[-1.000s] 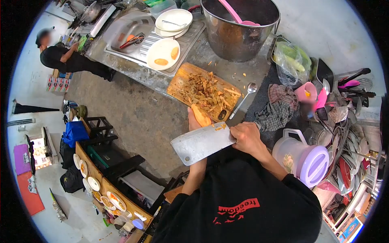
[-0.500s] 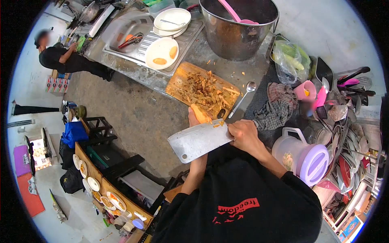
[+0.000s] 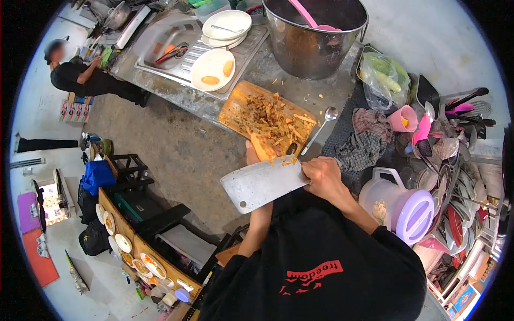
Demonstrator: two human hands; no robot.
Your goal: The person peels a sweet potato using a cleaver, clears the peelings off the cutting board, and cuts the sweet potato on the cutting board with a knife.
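Note:
My right hand (image 3: pixel 322 175) is wrapped round the handle of a broad cleaver (image 3: pixel 262 184), whose blade points left with orange scraps near its upper edge. Behind the blade, my left hand (image 3: pixel 251 155) holds an orange vegetable piece (image 3: pixel 262 147), most of the fingers hidden by the blade and the vegetable. The blade's upper edge is at the lower end of the piece. Just beyond lies a wooden cutting board (image 3: pixel 235 107), covered with orange and brown peelings (image 3: pixel 273 120). A metal spoon (image 3: pixel 323 127) rests to the right of the board.
A sink (image 3: pixel 171 45), a white plate with two orange pieces (image 3: pixel 213 70) and a large metal pot (image 3: pixel 316 48) stand beyond the board. Checked cloths (image 3: pixel 364 144) and a purple-lidded jug (image 3: pixel 415 216) are at right. A person in black (image 3: pixel 69 76) stands far left.
The cleaver and my right hand have shifted slightly left. The orange piece has tilted a little in my left hand, and more scraps show at the blade's upper edge.

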